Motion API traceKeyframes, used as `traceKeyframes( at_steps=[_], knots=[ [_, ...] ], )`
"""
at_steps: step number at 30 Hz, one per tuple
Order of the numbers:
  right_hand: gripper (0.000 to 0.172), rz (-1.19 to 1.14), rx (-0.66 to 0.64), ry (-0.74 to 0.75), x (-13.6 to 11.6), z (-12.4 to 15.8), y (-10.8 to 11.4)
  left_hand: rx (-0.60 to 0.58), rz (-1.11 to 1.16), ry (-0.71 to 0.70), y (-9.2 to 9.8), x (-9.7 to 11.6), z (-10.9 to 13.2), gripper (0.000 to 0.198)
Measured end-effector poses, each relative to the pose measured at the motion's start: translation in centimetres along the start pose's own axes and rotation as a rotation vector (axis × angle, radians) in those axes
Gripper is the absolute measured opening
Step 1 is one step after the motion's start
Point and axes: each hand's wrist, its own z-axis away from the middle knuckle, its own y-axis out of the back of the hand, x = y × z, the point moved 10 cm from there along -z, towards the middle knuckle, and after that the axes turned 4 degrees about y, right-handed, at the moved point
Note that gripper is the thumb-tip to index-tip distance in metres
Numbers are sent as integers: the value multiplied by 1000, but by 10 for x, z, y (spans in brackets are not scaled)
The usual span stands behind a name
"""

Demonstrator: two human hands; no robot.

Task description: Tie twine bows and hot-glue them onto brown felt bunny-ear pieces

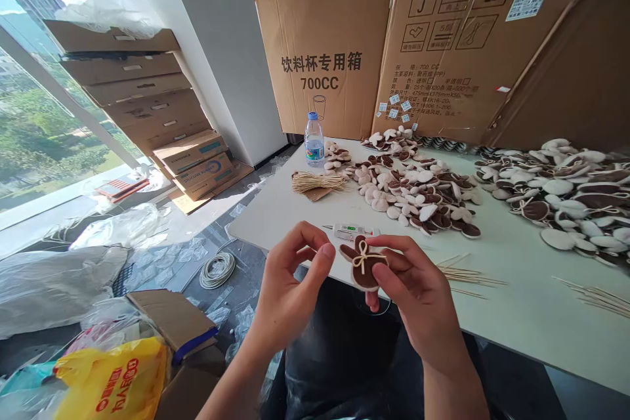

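My right hand (418, 295) grips a brown bunny-shaped felt piece (363, 270) with a cream backing and a cream cord bow (363, 256) on its front. The thumb presses on the front while the other fingers support it from behind. To the left, apart from the piece, is my left hand (295, 282). Its fingers are curled and the thumb tip is close to the index finger; anything pinched between them is too small or hidden to make out. Just beyond both hands a white pen-like tool (347, 231) with a thin metal tip lies on the table.
Brown and cream felt pieces (418, 187) are heaped on the white table (275, 213), with another pile (581, 190) further right. Thin wooden sticks (319, 182) lie near a water bottle (314, 141). Cardboard boxes (325, 26) stand behind. A yellow bag (115, 377) is at lower left.
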Motion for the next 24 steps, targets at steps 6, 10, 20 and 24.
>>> traceKeyframes(
  at_steps=[6,10,20,24],
  knots=[
    [26,123,-9,8,1,5,0,-129,52,122,-11,-10,2,33],
    [27,204,-41,43,-2,5,-3,-200,97,203,-20,-16,4,37],
    [22,250,-40,83,-6,6,-4,-219,88,199,-24,-14,8,26],
    [21,265,-43,101,-7,6,-4,-218,51,191,-24,-12,8,22]
  ],
)
